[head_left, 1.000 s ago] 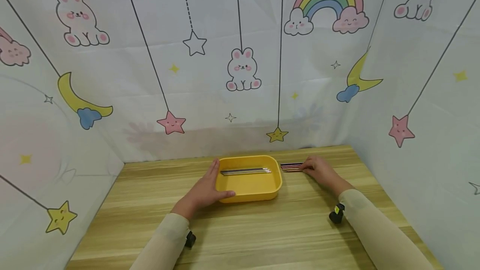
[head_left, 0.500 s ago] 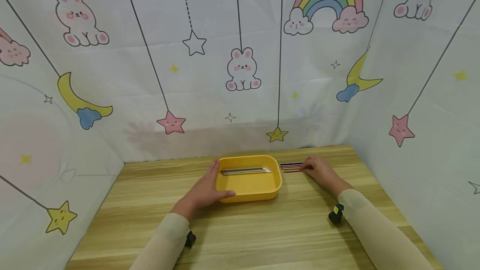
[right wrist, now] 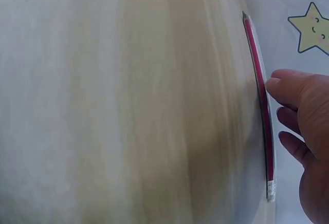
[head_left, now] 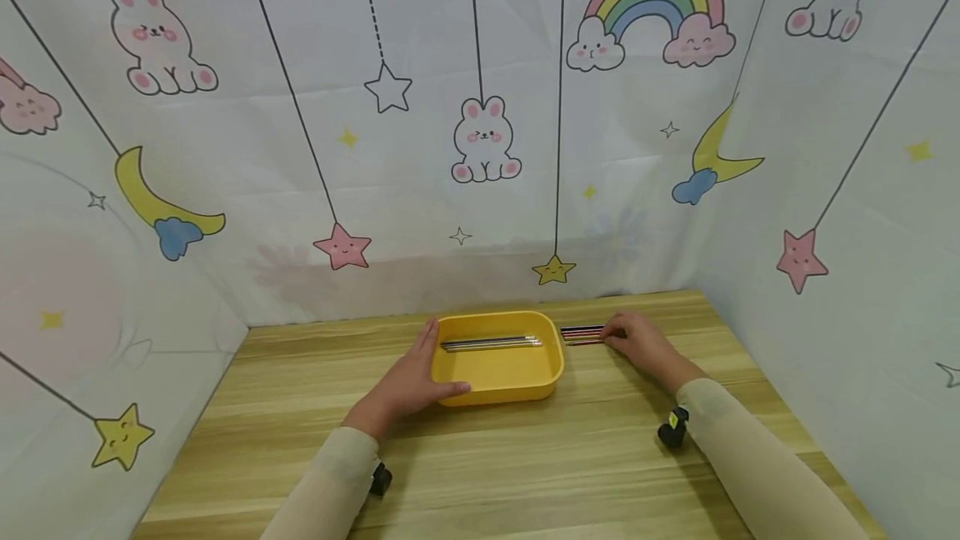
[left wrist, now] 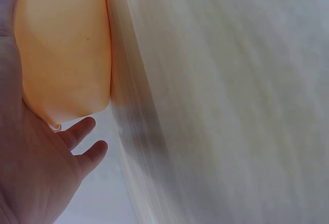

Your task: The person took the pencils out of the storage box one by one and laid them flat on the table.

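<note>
Steadying the yellow tray (head_left: 495,375) from its left side, the left hand (head_left: 407,375) holds it in the head view, thumb on the near rim and fingers at the far left corner. A few slim pencils (head_left: 491,343) lie inside the tray, side by side along its far wall. Just to the right of the tray, a row of dark and reddish pencils (head_left: 582,336) lies on the wooden table (head_left: 480,465), and the right hand (head_left: 647,347) has its fingertips at their right ends. Behind the tray hangs a pale cloth (head_left: 420,190) printed with rabbits, stars and a rainbow.

In the left wrist view, the tray's base sits on the table; the palm is close against the tray's rim, and two fingertips stick out past its corner.

In the right wrist view, a red pencil (right wrist: 262,98) has its dark point towards the tray and its pale end away from it. The thumb tip meets the pencil's side, the other fingers bent behind; whether they pinch it, I cannot tell.
</note>
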`<state>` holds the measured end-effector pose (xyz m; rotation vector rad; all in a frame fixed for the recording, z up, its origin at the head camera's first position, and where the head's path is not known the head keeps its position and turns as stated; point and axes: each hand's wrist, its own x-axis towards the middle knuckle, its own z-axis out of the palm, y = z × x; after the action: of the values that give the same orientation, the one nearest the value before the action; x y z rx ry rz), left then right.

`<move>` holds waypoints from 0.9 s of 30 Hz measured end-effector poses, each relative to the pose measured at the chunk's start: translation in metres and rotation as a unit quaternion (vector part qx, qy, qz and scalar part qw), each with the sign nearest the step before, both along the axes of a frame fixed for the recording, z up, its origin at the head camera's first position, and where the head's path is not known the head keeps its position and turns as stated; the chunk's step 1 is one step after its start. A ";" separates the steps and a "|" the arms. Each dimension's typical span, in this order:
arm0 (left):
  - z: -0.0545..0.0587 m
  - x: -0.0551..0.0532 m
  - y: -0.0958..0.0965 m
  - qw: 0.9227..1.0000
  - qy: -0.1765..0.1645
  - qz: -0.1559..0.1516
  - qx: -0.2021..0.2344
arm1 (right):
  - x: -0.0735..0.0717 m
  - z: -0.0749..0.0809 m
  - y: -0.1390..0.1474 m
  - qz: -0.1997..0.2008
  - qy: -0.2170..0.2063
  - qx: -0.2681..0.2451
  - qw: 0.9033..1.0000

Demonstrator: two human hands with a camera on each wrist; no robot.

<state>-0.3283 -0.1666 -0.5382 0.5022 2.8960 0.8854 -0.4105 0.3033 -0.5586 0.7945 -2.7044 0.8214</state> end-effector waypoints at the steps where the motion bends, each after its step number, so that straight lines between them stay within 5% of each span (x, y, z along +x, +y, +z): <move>1: 0.000 0.000 0.000 1.000 0.001 0.000 0.000 | 0.000 0.001 -0.001 0.000 0.000 -0.003 1.000; 16: 0.000 0.000 0.001 1.000 0.000 0.001 0.000 | 0.008 0.037 -0.054 0.023 -0.035 -0.037 0.998; 27: -0.001 0.000 0.001 1.000 -0.003 0.002 0.001 | 0.016 0.058 -0.104 0.099 -0.017 -0.009 0.995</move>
<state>-0.3287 -0.1659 -0.5388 0.4922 2.8912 0.8897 -0.3947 0.1992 -0.5002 1.0668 -2.6743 0.9078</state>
